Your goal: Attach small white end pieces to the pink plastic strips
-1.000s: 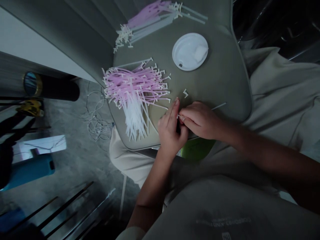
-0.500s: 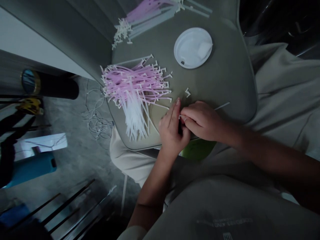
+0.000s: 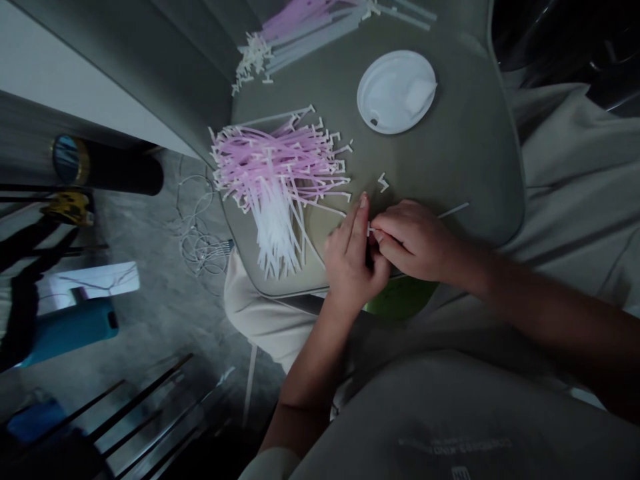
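My right hand (image 3: 417, 241) is closed in a pinch on a thin white plastic stick (image 3: 454, 210). One end sticks out to the right behind the hand, and a small white end piece (image 3: 371, 230) shows at its fingertips. My left hand (image 3: 353, 260) is right beside it, its fingers straight and together and its thumb bent toward the pinch. What lies inside the left hand is hidden. A pile of thin pink sticks (image 3: 280, 157) with white angled ends lies to the left, over a bundle of white sticks (image 3: 275, 233). A loose white angled connector (image 3: 383, 183) lies above the hands.
The grey-green chair seat (image 3: 450, 147) bears everything. A white plastic lid (image 3: 393, 107) lies near its far side, with a white scrap on it. More pink and white sticks (image 3: 315, 40) lie at the back. Looped wires (image 3: 200, 247) are on the floor at left.
The whole view has shifted slightly, so things appear a little farther right. My hands keep nearly the same pose, with the white end piece still between them.
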Tool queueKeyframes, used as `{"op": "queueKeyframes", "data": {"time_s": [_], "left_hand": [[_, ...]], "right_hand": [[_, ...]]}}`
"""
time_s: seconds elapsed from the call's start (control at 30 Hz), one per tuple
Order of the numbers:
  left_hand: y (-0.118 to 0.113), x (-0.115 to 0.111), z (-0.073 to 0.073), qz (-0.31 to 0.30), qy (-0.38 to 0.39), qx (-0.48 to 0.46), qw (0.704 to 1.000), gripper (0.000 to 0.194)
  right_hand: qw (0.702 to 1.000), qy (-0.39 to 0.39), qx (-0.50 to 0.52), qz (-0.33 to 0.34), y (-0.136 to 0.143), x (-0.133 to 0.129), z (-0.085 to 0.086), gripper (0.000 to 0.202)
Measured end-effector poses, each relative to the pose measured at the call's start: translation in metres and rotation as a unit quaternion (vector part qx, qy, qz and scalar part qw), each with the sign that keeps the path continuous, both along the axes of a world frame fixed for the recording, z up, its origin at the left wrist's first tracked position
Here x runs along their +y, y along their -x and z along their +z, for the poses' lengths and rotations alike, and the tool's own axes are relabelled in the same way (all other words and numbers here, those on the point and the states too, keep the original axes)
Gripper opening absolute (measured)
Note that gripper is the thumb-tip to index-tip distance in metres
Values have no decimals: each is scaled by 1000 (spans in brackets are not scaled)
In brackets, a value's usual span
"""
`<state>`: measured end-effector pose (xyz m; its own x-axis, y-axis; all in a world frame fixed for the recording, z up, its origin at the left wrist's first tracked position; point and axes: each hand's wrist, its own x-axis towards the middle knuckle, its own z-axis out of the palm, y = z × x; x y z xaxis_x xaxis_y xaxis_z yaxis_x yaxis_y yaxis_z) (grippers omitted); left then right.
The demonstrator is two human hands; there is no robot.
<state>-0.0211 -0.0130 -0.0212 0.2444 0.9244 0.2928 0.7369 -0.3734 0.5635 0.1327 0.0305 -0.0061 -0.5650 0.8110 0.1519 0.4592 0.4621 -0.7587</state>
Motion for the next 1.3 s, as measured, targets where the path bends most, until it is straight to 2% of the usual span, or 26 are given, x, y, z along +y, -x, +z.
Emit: {"op": "queueKeyframes", "data": {"time_s": [0.63,1.3], "left_hand": [[1,0,-1,-5,-6,13,1000,62],[-4,-1,2,24,-9,4,1000,51]], "right_hand": [[1000,-4,-4,13,-2,1,0,24],[999,-31,-39,18,1,0,1,25]]}}
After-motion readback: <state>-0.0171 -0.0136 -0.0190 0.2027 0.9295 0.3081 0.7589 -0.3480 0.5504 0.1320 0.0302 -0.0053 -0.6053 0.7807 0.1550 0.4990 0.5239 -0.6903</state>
